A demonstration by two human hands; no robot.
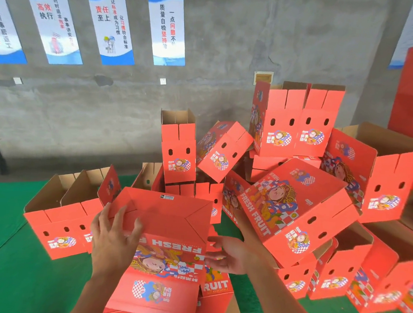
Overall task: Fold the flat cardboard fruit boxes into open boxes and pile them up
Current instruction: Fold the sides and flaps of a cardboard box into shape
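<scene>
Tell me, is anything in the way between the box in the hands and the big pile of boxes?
Nothing visible blocks it. The left hand and right hand hold the red fruit box right in front of the pile of folded boxes, with no other thing between them.
</scene>
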